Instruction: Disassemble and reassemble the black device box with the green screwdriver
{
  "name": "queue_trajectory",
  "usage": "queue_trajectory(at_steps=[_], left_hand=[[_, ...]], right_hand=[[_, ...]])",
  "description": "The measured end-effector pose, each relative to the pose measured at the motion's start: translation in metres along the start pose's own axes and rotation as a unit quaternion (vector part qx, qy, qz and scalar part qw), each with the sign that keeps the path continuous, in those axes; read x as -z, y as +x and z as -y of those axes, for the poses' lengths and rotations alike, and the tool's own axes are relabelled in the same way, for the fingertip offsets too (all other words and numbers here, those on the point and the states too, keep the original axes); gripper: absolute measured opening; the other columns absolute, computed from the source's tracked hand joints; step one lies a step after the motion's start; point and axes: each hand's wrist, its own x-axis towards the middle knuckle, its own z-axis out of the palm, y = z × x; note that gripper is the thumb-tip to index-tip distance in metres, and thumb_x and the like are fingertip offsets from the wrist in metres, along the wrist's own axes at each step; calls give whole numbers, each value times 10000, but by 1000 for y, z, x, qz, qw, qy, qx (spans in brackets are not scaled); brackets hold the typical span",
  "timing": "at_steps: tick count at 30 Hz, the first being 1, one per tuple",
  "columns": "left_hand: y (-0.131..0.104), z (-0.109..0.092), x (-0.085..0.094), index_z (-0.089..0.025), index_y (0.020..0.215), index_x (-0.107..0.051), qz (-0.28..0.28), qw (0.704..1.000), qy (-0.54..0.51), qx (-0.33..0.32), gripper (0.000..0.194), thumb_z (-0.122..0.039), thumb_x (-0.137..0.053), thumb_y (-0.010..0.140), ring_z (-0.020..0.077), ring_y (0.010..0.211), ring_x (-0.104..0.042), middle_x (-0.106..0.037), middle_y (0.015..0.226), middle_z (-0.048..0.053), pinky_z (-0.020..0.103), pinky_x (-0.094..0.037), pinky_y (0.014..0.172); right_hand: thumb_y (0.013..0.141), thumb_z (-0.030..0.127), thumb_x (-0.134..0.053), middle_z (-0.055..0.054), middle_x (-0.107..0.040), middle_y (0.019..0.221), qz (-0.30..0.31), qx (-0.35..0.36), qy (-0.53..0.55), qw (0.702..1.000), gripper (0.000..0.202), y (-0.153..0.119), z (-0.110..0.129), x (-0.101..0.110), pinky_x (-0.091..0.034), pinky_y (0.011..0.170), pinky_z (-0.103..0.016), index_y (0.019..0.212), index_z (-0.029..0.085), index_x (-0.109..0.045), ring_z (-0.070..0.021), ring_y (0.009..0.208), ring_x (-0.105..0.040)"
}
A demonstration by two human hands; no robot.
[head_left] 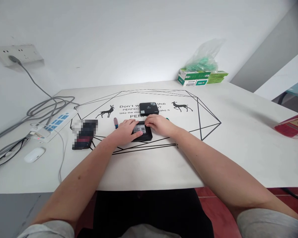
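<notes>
A flat black box-shaped device (147,135) with a white printed label lies on the table in front of me. My left hand (127,131) grips its left side, thumb across the near part of the label and fingers towards the far edge. At the far right corner, the curled fingers of my right hand (159,125) press together against the device; anything small between them is hidden. Just beyond sits a second black box (149,108) with small stickers. A screwdriver (115,123) with a reddish, blue-tipped handle lies left of my left hand. Something green (167,119) shows partly behind my right hand.
To the left are a blurred-out phone (85,135), a white oval case (34,154), a power strip (58,124) and coiled grey cables (52,103). Green-and-white boxes (195,77) under a plastic bag (205,58) stand at the back right. A red package (293,125) is at far right.
</notes>
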Motion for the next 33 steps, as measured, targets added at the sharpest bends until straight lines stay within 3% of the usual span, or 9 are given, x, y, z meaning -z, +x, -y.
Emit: queue_trajectory(at_steps=[5,8,11,13,16,19,21,23,33], left_hand=[[-5,-4,9,-233,1717,-315,61,998,14,11,1092,-807,-666,857,436,1663,-215,-234,1821,165,616,-186,1343],[-7,-7,12,-254,1701,-356,48,999,15,11,1120,-762,-761,788,436,1620,-298,-340,1768,156,631,-168,1350],[-6,-10,8,-271,1631,-465,8,1000,-2,1,1014,-705,-789,775,425,1540,-403,-485,1644,145,610,-277,1316],[-5,-12,2,-257,1606,-494,-11,1000,-15,-17,990,-681,-802,766,410,1511,-422,-504,1607,149,561,-363,1278],[-4,-17,-6,-245,1600,-495,-17,999,-22,-33,980,-684,-793,777,402,1472,-450,-515,1570,158,547,-400,1253],[-5,-22,-10,-271,1609,-482,-11,999,-19,-30,970,-709,-775,794,416,1467,-449,-507,1573,156,574,-393,1250],[-6,-25,-10,-268,1619,-472,-9,999,-15,-32,971,-714,-768,808,422,1476,-442,-487,1601,160,577,-394,1249],[-7,-25,-10,-249,1621,-474,-12,999,-5,-37,973,-712,-767,816,424,1471,-450,-486,1609,167,575,-399,1246],[-5,-27,-14,-200,1600,-512,-38,997,8,-67,967,-685,-802,815,400,1429,-497,-535,1567,178,552,-416,1240]], right_hand=[[1053,181,-467,-134,-800,1212,-6,-48,-55,997,333,-4,7,18,-581,1029,-439,1104,174,-796,-295,1145,-745],[1077,288,-475,-181,-751,1303,-30,-214,-157,964,345,-10,8,34,-581,1009,-494,1234,168,-757,-366,1239,-714],[977,461,-694,-260,-699,1362,66,-363,-173,913,491,-17,4,46,-600,918,-538,1354,146,-691,-447,1211,-719],[915,406,-776,-263,-735,1281,102,-384,-140,907,499,-20,2,50,-605,862,-512,1328,137,-694,-432,1120,-745],[955,292,-703,-191,-770,1230,53,-348,-108,930,436,-18,3,52,-599,904,-449,1375,184,-654,-338,1083,-749],[981,325,-659,-131,-769,1200,-156,-259,-35,952,466,-13,6,50,-611,938,-452,1428,214,-588,-276,1001,-746],[969,368,-677,-109,-750,1209,-299,-186,40,935,490,-12,6,46,-643,870,-458,1429,242,-568,-259,940,-743],[970,414,-687,-99,-721,1271,-365,-125,88,918,504,-12,7,41,-667,814,-448,1437,283,-551,-250,942,-743],[998,419,-692,-91,-732,1271,-386,14,51,921,435,-11,16,21,-708,747,-429,1409,310,-601,-241,942,-726]])
